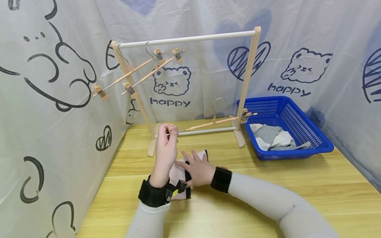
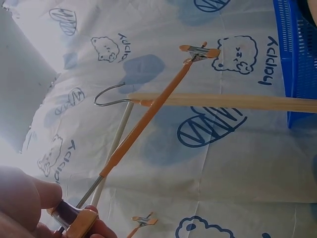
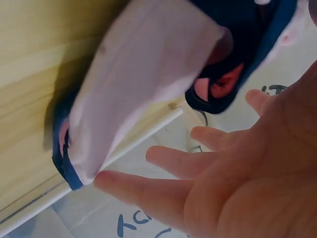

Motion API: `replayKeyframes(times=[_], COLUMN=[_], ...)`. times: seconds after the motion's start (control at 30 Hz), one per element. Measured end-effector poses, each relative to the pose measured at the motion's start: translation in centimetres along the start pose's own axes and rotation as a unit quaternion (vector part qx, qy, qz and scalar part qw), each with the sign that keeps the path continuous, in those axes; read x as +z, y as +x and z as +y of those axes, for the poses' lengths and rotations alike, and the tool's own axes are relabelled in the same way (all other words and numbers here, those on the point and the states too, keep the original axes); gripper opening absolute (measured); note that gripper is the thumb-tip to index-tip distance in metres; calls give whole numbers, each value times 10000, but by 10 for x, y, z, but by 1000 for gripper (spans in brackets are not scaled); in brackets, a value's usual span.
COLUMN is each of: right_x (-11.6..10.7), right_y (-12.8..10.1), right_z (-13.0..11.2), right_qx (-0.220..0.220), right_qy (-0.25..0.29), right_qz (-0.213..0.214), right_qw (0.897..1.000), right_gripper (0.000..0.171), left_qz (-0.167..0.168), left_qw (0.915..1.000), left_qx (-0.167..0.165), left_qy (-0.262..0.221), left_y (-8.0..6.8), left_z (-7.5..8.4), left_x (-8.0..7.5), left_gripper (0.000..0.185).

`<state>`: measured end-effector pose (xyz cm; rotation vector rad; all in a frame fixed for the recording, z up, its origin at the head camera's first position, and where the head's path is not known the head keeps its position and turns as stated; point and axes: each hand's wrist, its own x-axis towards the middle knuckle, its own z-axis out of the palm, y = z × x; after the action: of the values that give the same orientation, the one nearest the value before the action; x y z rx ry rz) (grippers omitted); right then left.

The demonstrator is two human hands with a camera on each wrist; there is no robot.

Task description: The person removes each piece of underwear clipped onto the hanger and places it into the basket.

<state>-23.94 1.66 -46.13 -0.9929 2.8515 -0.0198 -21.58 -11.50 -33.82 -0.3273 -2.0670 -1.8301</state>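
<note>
A wooden clip hanger (image 1: 202, 125) is held up in my left hand (image 1: 166, 148), which pinches the clip (image 2: 81, 223) at one end. Its metal hook and far clip (image 2: 199, 51) stand free, and that far clip has nothing visible in it. On the table lies a pale pink cloth piece with dark edging (image 1: 177, 174). Over it my right hand (image 1: 200, 170) is spread, fingers apart and fairly straight. In the right wrist view, one fingertip appears to touch the pink fabric (image 3: 143, 79); the other fingers hold nothing.
A wooden rack (image 1: 251, 66) with a white top rail (image 1: 190, 38) stands behind the hands. Two more clip hangers (image 1: 154, 71) hang at its left end. To the right, a blue plastic basket (image 1: 309, 122) contains grey and white cloth (image 1: 269, 135). Printed curtains surround the wooden table (image 1: 268, 178).
</note>
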Motion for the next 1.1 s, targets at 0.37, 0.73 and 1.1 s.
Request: replayKeyframes(times=[0.37,0.73,1.1], right_x=[19,23,23], right_y=[8,6,2], right_z=[-5,-7,-7], right_qx=[23,-197,-472], right_qy=[245,106,-215], right_qz=[-372,135,830], right_qw=[9990,9997,9952], right_gripper=[85,68,44], left_qz=[130,140,290], left_qw=[9999,9998,9993], left_qx=[2,35,-23], left_qy=[74,-143,-215], left_y=[1,5,7], left_z=[5,9,13], left_x=[0,-3,-4], left_gripper=[16,12,12])
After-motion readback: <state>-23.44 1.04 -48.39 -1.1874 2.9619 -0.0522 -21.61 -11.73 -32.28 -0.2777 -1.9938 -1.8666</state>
